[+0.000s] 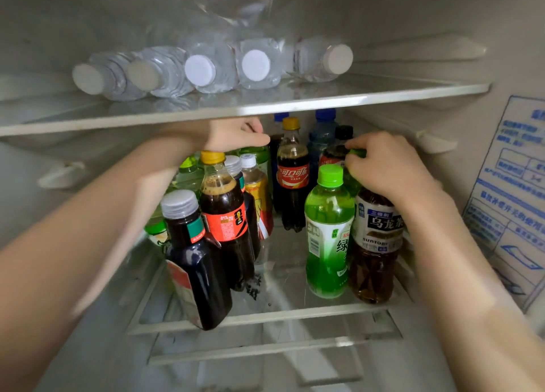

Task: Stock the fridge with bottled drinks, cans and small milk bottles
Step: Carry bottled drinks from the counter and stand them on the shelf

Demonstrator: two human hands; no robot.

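Inside the fridge (477, 25), the right hand (389, 167) curls round the top of a green bottle (351, 182) standing at the right of the middle shelf (295, 312), among other upright drinks (224, 211). The left hand (236, 136) reaches toward the back, fingers bent; whether it holds anything cannot be told. Water bottles (256, 64) lie on the upper shelf (413, 90). Bottled drinks look largely stocked (no cans or milk bottles show yet).

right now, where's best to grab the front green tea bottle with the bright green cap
Wrap the green tea bottle round its waist from the front left, probably: it stands upright, bare shelf lies on that side, the oolong tea bottle crowds its right.
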